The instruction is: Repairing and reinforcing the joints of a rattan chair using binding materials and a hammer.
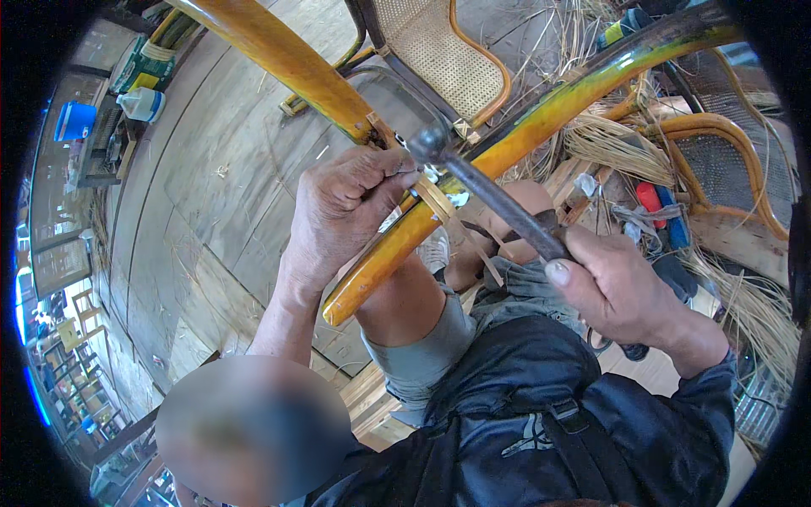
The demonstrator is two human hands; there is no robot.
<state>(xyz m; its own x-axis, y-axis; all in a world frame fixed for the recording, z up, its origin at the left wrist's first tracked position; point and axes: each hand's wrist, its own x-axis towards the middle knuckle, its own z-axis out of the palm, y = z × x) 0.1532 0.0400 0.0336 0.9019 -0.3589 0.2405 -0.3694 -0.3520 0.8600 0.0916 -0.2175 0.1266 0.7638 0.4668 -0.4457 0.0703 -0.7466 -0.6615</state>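
Observation:
A hammer (pixel 507 203) with a rounded dark metal head is gripped by its shaft in my right hand (pixel 621 283). Its head is right beside the fingertips of my left hand (pixel 351 194), which are pinched together. What they pinch is too small and covered to make out. Both are over the joint of two glossy yellow-brown poles. One pole (pixel 279 63) comes down from the upper left; the other, a curved pole (pixel 583 101), runs from the upper right to a rounded end above my knee. A pale flat strip (pixel 439 203) wraps this pole at the joint, its loose tail hanging down.
A chair with a woven cane panel (pixel 431 51) stands ahead. At the right lie bundles of cane strands (pixel 612 144), a curved cane frame (pixel 718 127) and a red bottle-like object (pixel 649 198). A blue bucket (pixel 76 121) and white jug (pixel 141 104) are at far left.

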